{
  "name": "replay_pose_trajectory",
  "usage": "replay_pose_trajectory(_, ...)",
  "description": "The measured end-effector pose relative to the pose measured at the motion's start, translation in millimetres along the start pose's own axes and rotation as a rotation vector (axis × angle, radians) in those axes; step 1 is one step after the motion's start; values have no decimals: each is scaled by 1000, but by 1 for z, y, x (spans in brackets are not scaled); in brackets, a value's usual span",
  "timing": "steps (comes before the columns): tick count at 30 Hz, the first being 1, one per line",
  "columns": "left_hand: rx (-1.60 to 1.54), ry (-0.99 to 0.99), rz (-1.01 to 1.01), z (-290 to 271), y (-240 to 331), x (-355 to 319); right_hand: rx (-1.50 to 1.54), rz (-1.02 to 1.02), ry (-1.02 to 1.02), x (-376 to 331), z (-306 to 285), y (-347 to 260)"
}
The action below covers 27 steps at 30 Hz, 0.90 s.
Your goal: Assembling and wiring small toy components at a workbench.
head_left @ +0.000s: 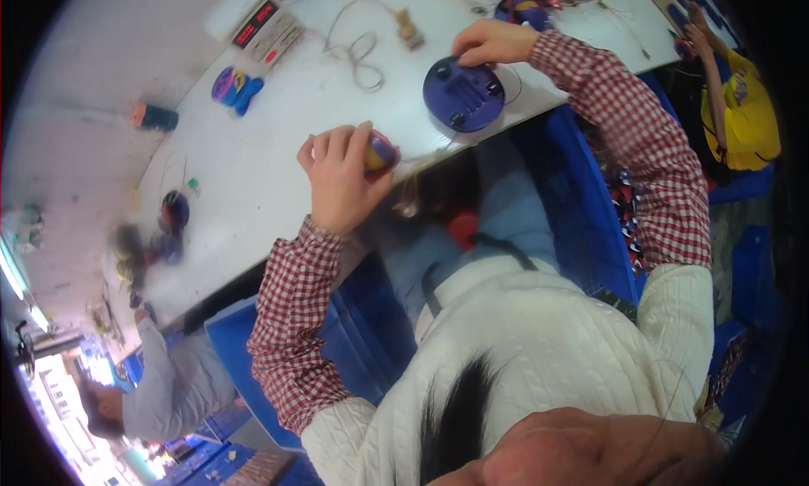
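Note:
My left hand (341, 174) is closed around a small rounded part (381, 152) in purple, yellow and red, at the near edge of the white table. Its fingers cover much of that part. To the right, my right hand (493, 44) grips the far rim of a purple round base (463, 94) with thumb and fingers. The base has a raised ribbed middle and several dark knobs or feet, and it lies by the table's edge. A thin wire shows between the small part and the base.
On the white table (278, 166) are a display unit (265, 31), a cable with a connector (409, 29), a blue and yellow spool-like thing (236, 88) and coloured parts (527, 10). Blue bins (581, 191) flank my lap. Co-workers sit left (181, 385) and right (746, 115).

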<state>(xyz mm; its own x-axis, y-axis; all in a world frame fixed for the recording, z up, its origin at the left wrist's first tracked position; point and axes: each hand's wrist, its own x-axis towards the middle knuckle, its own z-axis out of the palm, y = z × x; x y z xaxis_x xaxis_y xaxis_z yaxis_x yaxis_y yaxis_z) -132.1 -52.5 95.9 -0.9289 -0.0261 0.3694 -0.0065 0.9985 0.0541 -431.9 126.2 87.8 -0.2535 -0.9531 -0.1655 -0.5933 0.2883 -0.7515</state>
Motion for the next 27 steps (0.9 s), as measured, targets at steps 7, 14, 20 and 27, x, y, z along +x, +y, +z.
replay_pose_trajectory(7,304,-175,26,-38,-60,-43,370,211,295,-1,42,-6)
replay_pose_trajectory(14,455,-245,86,-19,-112,-41,188,212,410,26,57,-7)
replay_pose_trajectory(20,283,-371,74,-6,-150,-29,-9,312,355,36,55,-12)
replay_pose_trajectory(27,99,-469,23,-44,-152,-20,-234,130,504,100,11,-7)
